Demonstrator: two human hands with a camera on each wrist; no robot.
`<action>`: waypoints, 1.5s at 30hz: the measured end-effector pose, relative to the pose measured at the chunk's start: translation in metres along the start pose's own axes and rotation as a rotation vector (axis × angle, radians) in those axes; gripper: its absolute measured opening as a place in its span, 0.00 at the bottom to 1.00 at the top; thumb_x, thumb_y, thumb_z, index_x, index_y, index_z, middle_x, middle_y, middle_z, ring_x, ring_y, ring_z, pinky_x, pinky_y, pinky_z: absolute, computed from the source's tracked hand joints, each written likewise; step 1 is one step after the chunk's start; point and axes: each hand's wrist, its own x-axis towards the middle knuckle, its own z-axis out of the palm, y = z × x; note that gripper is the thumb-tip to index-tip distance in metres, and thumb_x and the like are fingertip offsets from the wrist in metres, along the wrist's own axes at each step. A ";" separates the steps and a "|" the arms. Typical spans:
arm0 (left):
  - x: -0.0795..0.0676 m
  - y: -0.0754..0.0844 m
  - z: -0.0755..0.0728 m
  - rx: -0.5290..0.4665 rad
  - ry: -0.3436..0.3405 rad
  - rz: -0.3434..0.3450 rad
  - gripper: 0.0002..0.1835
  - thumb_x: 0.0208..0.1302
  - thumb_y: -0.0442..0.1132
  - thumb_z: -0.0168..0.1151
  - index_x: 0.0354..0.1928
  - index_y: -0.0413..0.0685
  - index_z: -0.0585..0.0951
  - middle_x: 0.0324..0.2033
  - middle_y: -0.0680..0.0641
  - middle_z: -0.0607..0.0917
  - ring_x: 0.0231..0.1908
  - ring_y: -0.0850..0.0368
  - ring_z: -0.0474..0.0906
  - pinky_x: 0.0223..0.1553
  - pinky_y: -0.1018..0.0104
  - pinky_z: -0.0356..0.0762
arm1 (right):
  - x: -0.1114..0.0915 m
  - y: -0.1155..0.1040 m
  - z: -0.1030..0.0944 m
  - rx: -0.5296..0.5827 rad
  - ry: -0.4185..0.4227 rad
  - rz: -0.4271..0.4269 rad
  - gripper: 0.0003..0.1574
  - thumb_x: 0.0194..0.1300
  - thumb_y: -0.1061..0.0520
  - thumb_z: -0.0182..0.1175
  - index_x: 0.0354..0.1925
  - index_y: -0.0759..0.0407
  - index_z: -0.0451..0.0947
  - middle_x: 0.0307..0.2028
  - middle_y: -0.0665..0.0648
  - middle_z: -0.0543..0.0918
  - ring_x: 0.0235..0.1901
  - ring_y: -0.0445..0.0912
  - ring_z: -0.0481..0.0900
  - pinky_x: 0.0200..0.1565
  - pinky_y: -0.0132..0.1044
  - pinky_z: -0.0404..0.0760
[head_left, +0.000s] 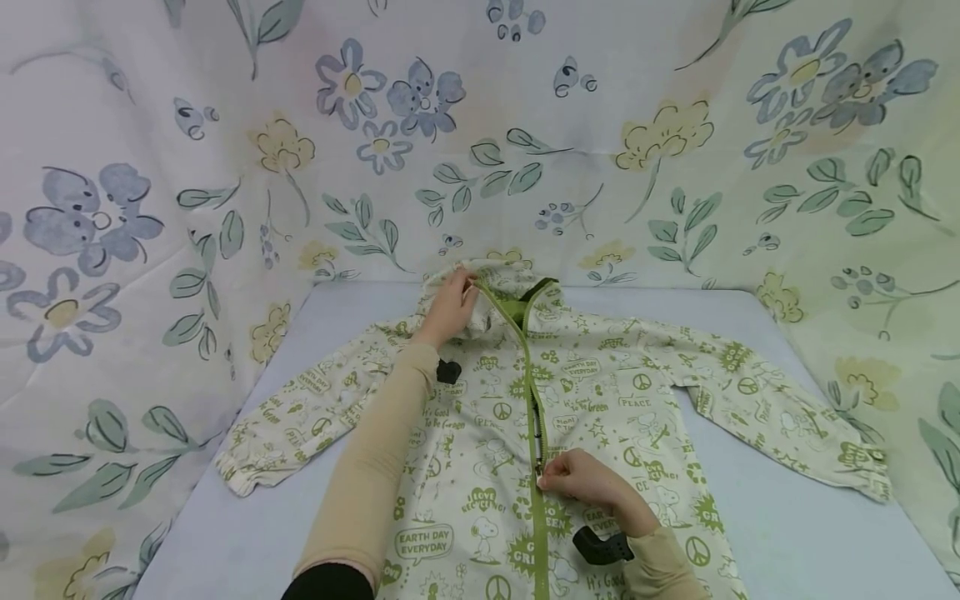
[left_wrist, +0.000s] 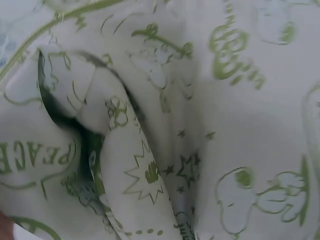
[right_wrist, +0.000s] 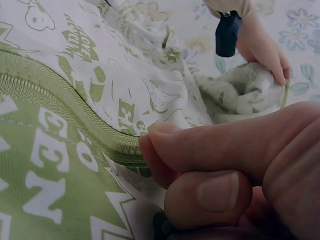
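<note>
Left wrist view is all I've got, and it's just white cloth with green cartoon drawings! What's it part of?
Observer: A long-sleeved white cloth jacket with green cartoon prints, spread out on a smooth white table.

Operator: Cool! What's the other hand doing?

Observer: The person's bare right hand is pinching at the jacket's long green toothed zipper.

Operator: And my hand? I only see a tiny bit of skin in the corner!

Observer: The bare left hand is gripping the jacket at its neck.

Jacket (head_left: 480, 417) hem beyond head view (below)
</note>
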 end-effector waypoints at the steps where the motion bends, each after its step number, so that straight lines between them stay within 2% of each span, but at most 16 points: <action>1: -0.002 0.001 0.002 0.028 0.007 0.042 0.19 0.73 0.41 0.44 0.62 0.46 0.65 0.55 0.42 0.67 0.52 0.51 0.69 0.49 0.60 0.70 | 0.000 -0.001 0.000 0.004 -0.002 0.000 0.23 0.65 0.57 0.58 0.15 0.55 0.65 0.11 0.45 0.56 0.11 0.38 0.50 0.17 0.32 0.55; 3: -0.006 0.004 0.007 0.112 0.023 0.137 0.19 0.71 0.38 0.47 0.62 0.45 0.65 0.54 0.42 0.66 0.46 0.52 0.71 0.44 0.63 0.71 | -0.001 -0.001 -0.001 0.003 -0.002 0.001 0.23 0.65 0.57 0.57 0.15 0.54 0.65 0.11 0.45 0.56 0.11 0.37 0.50 0.17 0.31 0.55; 5: -0.013 0.010 0.012 0.169 0.010 0.231 0.18 0.69 0.34 0.51 0.59 0.44 0.69 0.53 0.43 0.68 0.42 0.55 0.72 0.41 0.66 0.72 | -0.002 -0.002 -0.001 0.000 -0.002 0.002 0.23 0.65 0.57 0.57 0.15 0.55 0.65 0.10 0.44 0.56 0.11 0.37 0.50 0.17 0.31 0.55; 8: -0.024 0.020 0.018 0.185 -0.078 0.338 0.13 0.64 0.30 0.56 0.50 0.43 0.75 0.47 0.46 0.72 0.38 0.57 0.72 0.41 0.69 0.72 | -0.002 -0.003 -0.001 -0.004 0.005 0.008 0.22 0.65 0.56 0.58 0.15 0.56 0.66 0.10 0.44 0.57 0.11 0.37 0.51 0.17 0.31 0.55; 11: -0.037 0.030 0.027 0.141 -0.218 0.388 0.08 0.63 0.30 0.58 0.44 0.44 0.78 0.42 0.50 0.76 0.42 0.58 0.73 0.46 0.68 0.71 | -0.003 -0.004 -0.002 0.000 0.011 0.015 0.22 0.65 0.56 0.57 0.16 0.56 0.67 0.11 0.45 0.57 0.10 0.38 0.51 0.16 0.32 0.55; 15: -0.054 0.037 0.042 0.099 -0.389 0.409 0.07 0.67 0.33 0.55 0.44 0.43 0.79 0.41 0.51 0.77 0.41 0.60 0.74 0.45 0.68 0.72 | -0.002 -0.003 -0.002 0.001 0.013 0.023 0.23 0.66 0.57 0.57 0.15 0.56 0.64 0.10 0.45 0.56 0.10 0.38 0.50 0.16 0.31 0.55; 18: -0.065 0.039 0.053 0.093 -0.477 0.452 0.08 0.68 0.33 0.53 0.44 0.42 0.79 0.41 0.51 0.77 0.40 0.62 0.74 0.43 0.71 0.72 | -0.002 -0.002 -0.003 0.002 0.015 0.019 0.23 0.65 0.58 0.57 0.14 0.56 0.65 0.10 0.45 0.56 0.10 0.37 0.50 0.16 0.31 0.55; 22: -0.077 0.041 0.064 0.106 -0.553 0.557 0.08 0.67 0.32 0.52 0.44 0.43 0.79 0.41 0.49 0.77 0.40 0.63 0.74 0.43 0.74 0.70 | -0.001 -0.003 -0.003 0.006 0.015 0.008 0.22 0.65 0.58 0.57 0.15 0.57 0.67 0.10 0.45 0.57 0.10 0.37 0.50 0.15 0.31 0.55; 26: -0.086 0.044 0.071 0.162 -0.588 0.634 0.08 0.67 0.33 0.52 0.43 0.45 0.80 0.40 0.50 0.76 0.41 0.64 0.72 0.44 0.77 0.68 | -0.001 -0.004 -0.004 0.012 0.010 0.007 0.23 0.66 0.58 0.56 0.14 0.57 0.66 0.10 0.45 0.56 0.09 0.37 0.49 0.15 0.31 0.54; 31: -0.093 0.046 0.072 0.239 -0.571 0.661 0.06 0.65 0.34 0.54 0.42 0.47 0.79 0.40 0.52 0.76 0.40 0.64 0.72 0.44 0.78 0.67 | -0.001 -0.005 -0.003 0.000 0.019 0.013 0.23 0.65 0.57 0.58 0.14 0.59 0.67 0.10 0.45 0.57 0.09 0.37 0.50 0.15 0.30 0.54; 36: -0.097 0.044 0.072 0.245 -0.561 0.696 0.08 0.62 0.32 0.53 0.41 0.48 0.79 0.40 0.52 0.76 0.41 0.64 0.71 0.45 0.77 0.67 | -0.002 -0.006 -0.004 -0.004 0.021 0.011 0.22 0.65 0.57 0.58 0.15 0.60 0.68 0.10 0.45 0.57 0.09 0.37 0.50 0.15 0.31 0.54; 41: -0.100 0.042 0.076 0.212 -0.627 0.729 0.14 0.64 0.30 0.49 0.48 0.46 0.80 0.47 0.50 0.77 0.48 0.62 0.72 0.51 0.76 0.64 | -0.003 -0.006 -0.004 -0.020 0.025 0.006 0.24 0.65 0.56 0.58 0.14 0.56 0.65 0.09 0.44 0.57 0.09 0.37 0.49 0.15 0.30 0.54; 45: -0.100 0.043 0.080 0.237 -0.676 0.716 0.15 0.64 0.31 0.50 0.49 0.45 0.80 0.49 0.49 0.77 0.52 0.61 0.71 0.55 0.76 0.61 | -0.003 -0.006 -0.004 -0.008 0.027 0.014 0.23 0.65 0.55 0.58 0.14 0.55 0.66 0.09 0.44 0.57 0.09 0.37 0.49 0.15 0.30 0.54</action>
